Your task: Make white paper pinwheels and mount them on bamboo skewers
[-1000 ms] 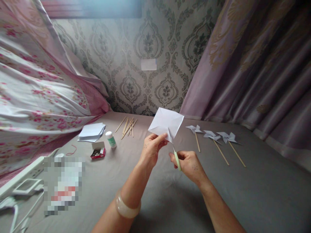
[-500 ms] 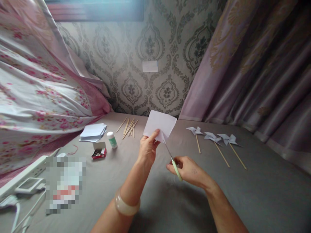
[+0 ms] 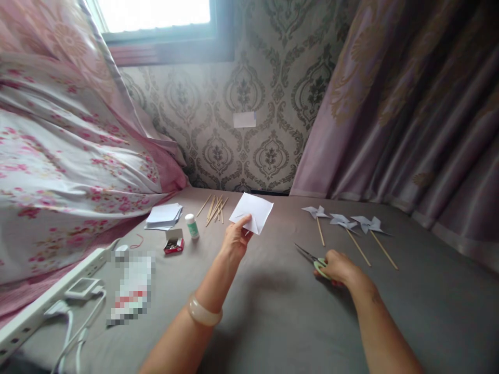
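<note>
Between the thumb and fingers of my left hand [image 3: 235, 237] is a white square sheet of paper [image 3: 257, 209], held up over the grey cloth, with cut lines near the thumb. My right hand [image 3: 340, 267] grips green-handled scissors [image 3: 307, 253] low over the cloth to the right, apart from the paper, blades pointing to the upper left. Beyond that hand lie three paper pinwheels [image 3: 343, 222] on wooden sticks.
Loose wooden sticks [image 3: 215, 209], a stack of white paper [image 3: 163, 215], a white-and-green bottle [image 3: 192, 226] and an open red box [image 3: 173, 243] of small metal pieces lie to the left. Nearer are a power strip [image 3: 54, 291] with cables and a blurred-out packet [image 3: 134, 283].
My right hand has drawn the scissors away from the paper, to the right. My left hand has tilted the paper and still holds it. The view has shifted upward, showing more of the window.
</note>
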Demonstrator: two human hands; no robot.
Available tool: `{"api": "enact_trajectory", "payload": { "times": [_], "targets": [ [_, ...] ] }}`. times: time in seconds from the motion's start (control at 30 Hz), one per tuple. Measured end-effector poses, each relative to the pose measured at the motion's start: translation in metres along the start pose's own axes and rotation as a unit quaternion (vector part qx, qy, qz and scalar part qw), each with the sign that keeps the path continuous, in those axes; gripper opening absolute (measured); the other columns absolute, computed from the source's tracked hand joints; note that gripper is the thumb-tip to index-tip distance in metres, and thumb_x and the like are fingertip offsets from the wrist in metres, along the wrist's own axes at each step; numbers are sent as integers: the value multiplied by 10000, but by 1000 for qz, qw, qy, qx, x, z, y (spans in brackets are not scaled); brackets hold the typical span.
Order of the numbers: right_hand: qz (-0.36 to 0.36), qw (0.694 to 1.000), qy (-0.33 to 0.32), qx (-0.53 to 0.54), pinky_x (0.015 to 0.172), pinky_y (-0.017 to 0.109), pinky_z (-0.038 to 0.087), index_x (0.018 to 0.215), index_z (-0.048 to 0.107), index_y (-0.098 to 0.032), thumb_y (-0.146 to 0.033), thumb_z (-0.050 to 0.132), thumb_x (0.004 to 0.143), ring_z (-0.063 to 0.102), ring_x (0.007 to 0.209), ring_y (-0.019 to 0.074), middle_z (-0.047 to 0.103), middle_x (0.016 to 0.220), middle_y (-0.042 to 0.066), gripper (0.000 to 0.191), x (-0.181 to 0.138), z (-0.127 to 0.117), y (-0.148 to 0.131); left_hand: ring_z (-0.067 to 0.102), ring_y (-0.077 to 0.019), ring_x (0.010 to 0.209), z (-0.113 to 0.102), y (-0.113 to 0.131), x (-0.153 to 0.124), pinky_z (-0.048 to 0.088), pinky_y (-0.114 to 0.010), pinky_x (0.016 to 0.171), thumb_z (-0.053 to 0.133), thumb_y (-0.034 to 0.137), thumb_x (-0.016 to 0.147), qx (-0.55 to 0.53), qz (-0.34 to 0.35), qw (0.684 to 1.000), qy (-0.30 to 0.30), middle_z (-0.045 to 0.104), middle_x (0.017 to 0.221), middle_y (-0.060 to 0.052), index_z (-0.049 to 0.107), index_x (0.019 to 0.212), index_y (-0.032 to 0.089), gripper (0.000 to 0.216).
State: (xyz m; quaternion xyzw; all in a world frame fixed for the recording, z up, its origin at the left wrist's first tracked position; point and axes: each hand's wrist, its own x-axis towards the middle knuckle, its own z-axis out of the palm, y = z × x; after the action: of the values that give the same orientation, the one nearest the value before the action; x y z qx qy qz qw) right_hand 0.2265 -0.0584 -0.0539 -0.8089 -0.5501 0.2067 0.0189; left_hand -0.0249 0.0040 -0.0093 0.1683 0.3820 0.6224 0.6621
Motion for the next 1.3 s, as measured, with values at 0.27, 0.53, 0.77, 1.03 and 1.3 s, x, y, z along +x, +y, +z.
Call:
{"api": "enact_trajectory", "payload": {
  "times": [0.27,0.53,0.77,1.03,1.3],
  "targets": [
    [2,999,2,-45,537,265,444,773,669,-166,-319,654,781,676,593,202,703,667,110,154,0,1,5,632,-107,625,-39,9,-6,500,-215,606,779,68,597,-13,-23,1000,-2,707,763,8,652,799,166,258],
    [30,992,51,-107,682,335,465,883,712,-197,-424,640,760,680,955,315,714,996,190,269,-5,8,1,632,-106,620,-75,-3,-3,493,-221,608,816,100,563,17,-44,999,19,706,784,5,654,762,170,266],
    [-12,995,-7,-98,566,252,407,840,700,-175,-306,601,802,688,702,209,726,787,103,168,-12,6,8,654,-122,660,-88,-2,2,508,-218,601,784,91,584,-15,-57,998,-4,720,817,-11,666,797,164,254],
    [-29,987,0,-156,608,275,366,813,691,-207,-269,653,736,680,873,253,731,925,92,105,-16,1,12,671,-139,683,-90,0,2,527,-221,630,764,68,592,-57,-71,996,-27,724,774,-14,676,830,182,278],
    [-96,984,116,-99,645,320,391,902,738,-239,-367,528,857,678,916,295,745,918,100,249,-20,-20,-48,665,-141,668,-93,-9,12,520,-239,629,711,68,667,-48,-87,995,-10,734,800,-21,685,876,153,227]
  ]
}}
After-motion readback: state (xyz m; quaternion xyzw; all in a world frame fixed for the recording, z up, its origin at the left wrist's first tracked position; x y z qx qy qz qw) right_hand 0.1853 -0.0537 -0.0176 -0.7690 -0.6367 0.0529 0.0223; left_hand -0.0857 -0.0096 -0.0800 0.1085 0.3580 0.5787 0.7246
